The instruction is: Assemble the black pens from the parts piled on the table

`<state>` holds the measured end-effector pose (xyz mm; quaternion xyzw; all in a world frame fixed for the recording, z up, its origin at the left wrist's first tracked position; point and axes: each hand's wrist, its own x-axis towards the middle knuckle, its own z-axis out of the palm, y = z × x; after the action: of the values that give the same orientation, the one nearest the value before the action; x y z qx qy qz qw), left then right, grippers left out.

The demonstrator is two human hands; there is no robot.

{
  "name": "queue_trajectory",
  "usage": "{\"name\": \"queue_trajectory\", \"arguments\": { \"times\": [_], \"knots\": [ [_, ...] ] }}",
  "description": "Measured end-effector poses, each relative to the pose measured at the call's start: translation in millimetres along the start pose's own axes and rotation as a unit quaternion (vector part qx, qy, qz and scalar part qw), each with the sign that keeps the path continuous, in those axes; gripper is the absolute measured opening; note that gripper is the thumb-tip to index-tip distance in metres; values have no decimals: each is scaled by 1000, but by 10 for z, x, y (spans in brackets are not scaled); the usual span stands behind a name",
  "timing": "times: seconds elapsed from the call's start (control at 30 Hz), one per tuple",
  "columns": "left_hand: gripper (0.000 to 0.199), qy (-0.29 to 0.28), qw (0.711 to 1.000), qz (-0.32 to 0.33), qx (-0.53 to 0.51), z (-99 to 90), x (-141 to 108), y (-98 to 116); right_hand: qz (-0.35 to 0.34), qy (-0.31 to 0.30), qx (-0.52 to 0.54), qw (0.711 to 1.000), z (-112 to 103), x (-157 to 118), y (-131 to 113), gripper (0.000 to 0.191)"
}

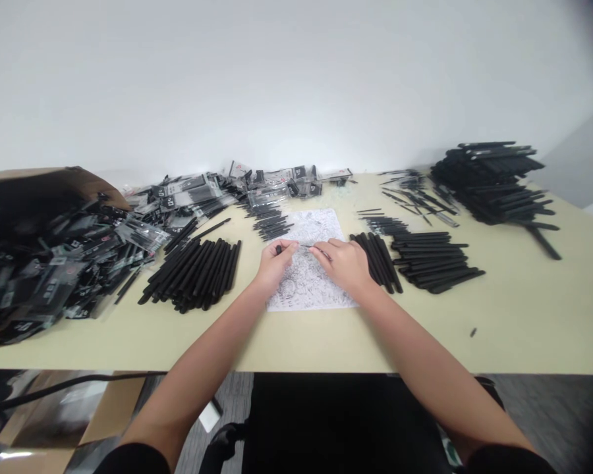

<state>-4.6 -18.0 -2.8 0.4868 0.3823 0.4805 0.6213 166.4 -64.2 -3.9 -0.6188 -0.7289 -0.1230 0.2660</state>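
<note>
- The pale yellow table (538,316) is the biggest thing. The white mat is the middle of my clock.
- At 9 o'clock, a brown box (96,189) lies open, full of shiny clear packets (54,283) with black things inside. Packets spread out onto the table.
- At 8 o'clock, on the floor, another box (113,408) is open. What it holds is too blurry to tell.
- At 2 o'clock, a tall heap of black sticks (494,181) is stacked up.
- The mat (316,289) is covered in black squiggles.
- At 9 o'clock, near the mat, is a pile of fat black tubes (197,273); more lie at 3 o'clock.
- The right hand (346,263), at 3 o'clock, pinches a thin stick.
- The left hand (275,266), at 9 o'clock, curls around a black piece (278,250). Its round end pokes out.
- The thin stick (305,246) is dark and skinny. It is between the hands, over the mat, toward 12 o'clock.
</note>
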Motion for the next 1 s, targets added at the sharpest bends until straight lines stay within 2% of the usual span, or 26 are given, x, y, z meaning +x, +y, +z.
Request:
{"name": "queue_trajectory", "arguments": {
  "times": [0.47, 1.0],
  "knots": [
    [40, -6, 1000, -10, 19, -1, -2, -19, -10, -12, -12, 1000, -14, 7, 10, 47],
    [41, -15, 999, 5, 47, -23, -14, -42, -33, 13, -27, 999, 35, -11, 18, 47]
  ]
}}
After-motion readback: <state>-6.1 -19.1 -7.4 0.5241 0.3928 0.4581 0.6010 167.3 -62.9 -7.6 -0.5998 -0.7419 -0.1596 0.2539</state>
